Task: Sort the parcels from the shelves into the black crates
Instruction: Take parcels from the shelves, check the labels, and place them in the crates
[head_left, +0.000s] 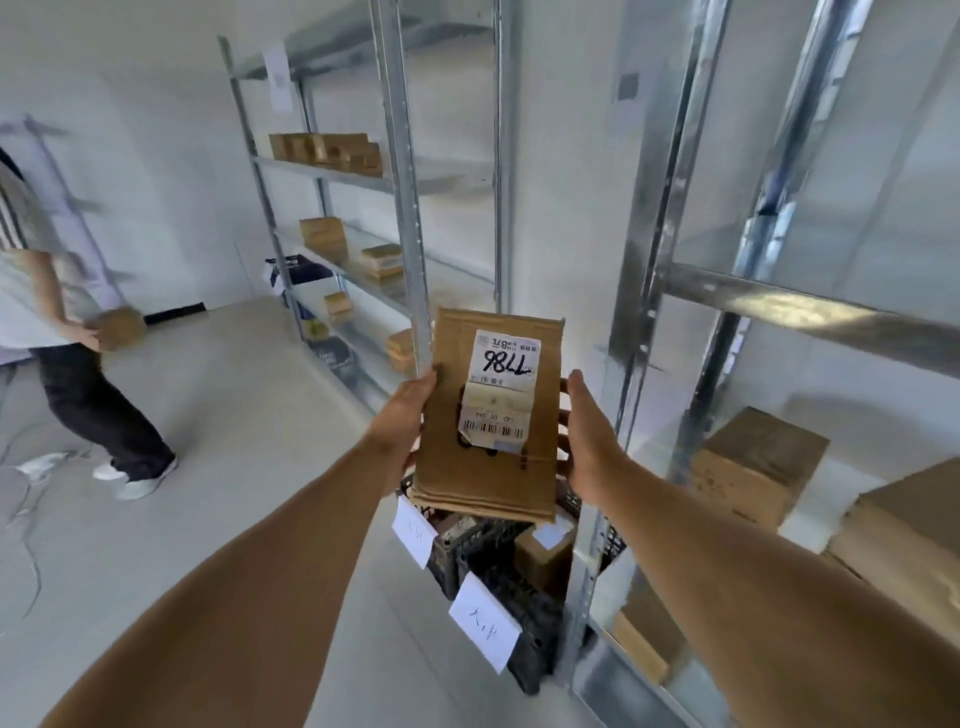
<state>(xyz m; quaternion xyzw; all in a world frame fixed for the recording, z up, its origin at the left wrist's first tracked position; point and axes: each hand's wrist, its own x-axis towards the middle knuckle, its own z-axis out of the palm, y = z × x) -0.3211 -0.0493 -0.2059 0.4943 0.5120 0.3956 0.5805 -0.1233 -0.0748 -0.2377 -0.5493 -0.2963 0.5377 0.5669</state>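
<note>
I hold a flat brown cardboard parcel (467, 467) in front of me, its white label with handwritten digits and a barcode facing up. My left hand (402, 415) grips its left edge and my right hand (584, 431) grips its right edge. Directly below the parcel, on the floor, stand black crates (498, 571) with white paper tags on their rims; a brown box (545, 556) lies inside one. The parcel hides part of the far crate.
Metal shelving (402, 208) runs along the wall with several brown parcels on it. On the right shelf (810, 306) sit larger cardboard boxes (753, 462). Another person (67, 332) stands at the left on the open floor, carrying a small box.
</note>
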